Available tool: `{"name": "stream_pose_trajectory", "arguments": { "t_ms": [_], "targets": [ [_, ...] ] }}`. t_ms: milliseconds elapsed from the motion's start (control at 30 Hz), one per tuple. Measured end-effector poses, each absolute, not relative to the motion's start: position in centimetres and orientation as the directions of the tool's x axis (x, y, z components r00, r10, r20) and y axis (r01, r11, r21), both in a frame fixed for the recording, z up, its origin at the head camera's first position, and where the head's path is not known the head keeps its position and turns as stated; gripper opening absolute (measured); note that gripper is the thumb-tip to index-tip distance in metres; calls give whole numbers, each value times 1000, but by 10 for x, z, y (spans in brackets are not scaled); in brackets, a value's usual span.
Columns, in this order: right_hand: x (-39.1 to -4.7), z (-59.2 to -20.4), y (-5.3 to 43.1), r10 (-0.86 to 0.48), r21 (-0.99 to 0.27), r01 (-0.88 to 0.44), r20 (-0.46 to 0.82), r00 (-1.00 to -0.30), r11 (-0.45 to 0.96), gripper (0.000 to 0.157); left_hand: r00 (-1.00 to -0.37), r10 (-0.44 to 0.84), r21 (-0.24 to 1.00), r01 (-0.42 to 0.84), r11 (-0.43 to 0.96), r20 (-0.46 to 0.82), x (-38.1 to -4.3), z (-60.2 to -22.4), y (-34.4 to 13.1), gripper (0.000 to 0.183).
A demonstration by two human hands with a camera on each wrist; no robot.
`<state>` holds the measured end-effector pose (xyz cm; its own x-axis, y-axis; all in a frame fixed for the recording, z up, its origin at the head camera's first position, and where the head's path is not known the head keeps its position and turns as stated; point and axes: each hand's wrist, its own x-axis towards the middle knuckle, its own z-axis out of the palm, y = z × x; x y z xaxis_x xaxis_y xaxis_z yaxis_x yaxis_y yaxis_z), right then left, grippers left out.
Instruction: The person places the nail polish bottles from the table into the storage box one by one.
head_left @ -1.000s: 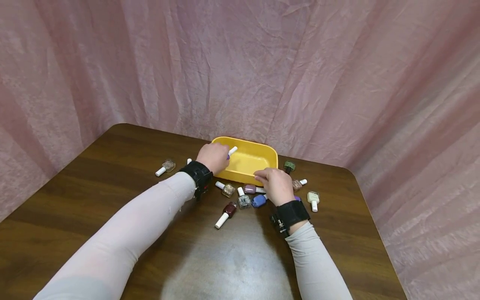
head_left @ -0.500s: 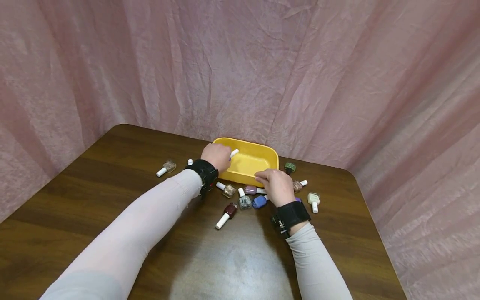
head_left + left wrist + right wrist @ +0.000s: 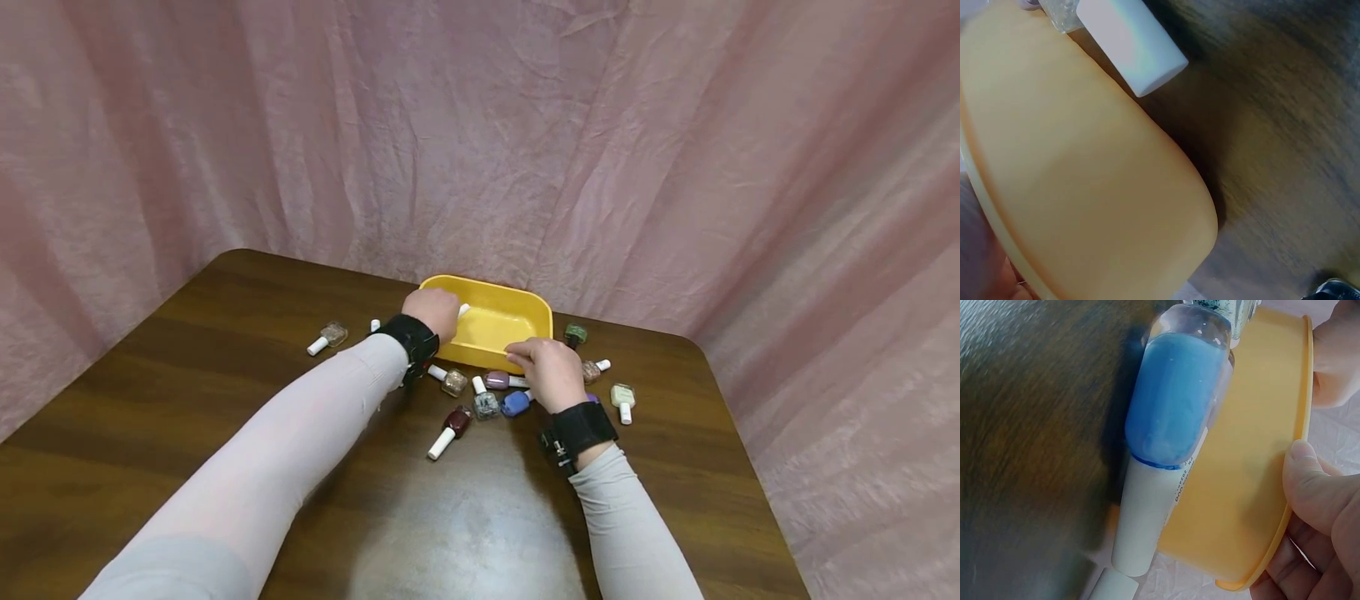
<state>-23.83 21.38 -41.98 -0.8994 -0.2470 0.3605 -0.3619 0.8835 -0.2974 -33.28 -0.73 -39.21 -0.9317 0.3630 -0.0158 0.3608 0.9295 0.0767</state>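
A yellow plastic bin (image 3: pixel 498 358) stands toward the table's back edge. My left hand (image 3: pixel 432 312) reaches over its left end, fingers curled round a nail polish bottle whose white cap (image 3: pixel 464 310) pokes out past the knuckles; the rest of the bottle is hidden. In the left wrist view the bin's outer wall (image 3: pixel 1097 162) fills much of the picture. My right hand (image 3: pixel 552 371) pinches the front rim, thumb outside and fingers inside, as the right wrist view shows. Just before that hand lies a blue nail polish bottle (image 3: pixel 515 404).
Several nail polish bottles lie before the bin, among them a dark red one (image 3: pixel 457 421), a gold glitter one (image 3: pixel 454 382) and a mauve one (image 3: pixel 497 380). Right of it lie a green one (image 3: pixel 576 334) and a pale one (image 3: pixel 622 396); a clear glitter one (image 3: pixel 333 334) lies left.
My left hand has shifted slightly right and lower over the bin with the nail polish bottle, and less of the bottle shows. My right hand keeps its pinch on the rim.
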Motion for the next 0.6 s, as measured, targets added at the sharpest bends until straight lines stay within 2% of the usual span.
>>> {"name": "stream_pose_trajectory", "arguments": {
  "t_ms": [200,600],
  "targets": [
    [-238,-419,212,-270,-287,-391,380,-885,875,16,-933,356,46,354,934,-52,-330,-388,-9,17],
    [-237,-420,221,-249,-290,-368,375,-893,883,15,-935,340,19,340,940,-98,-332,-388,6,22]
  ]
}}
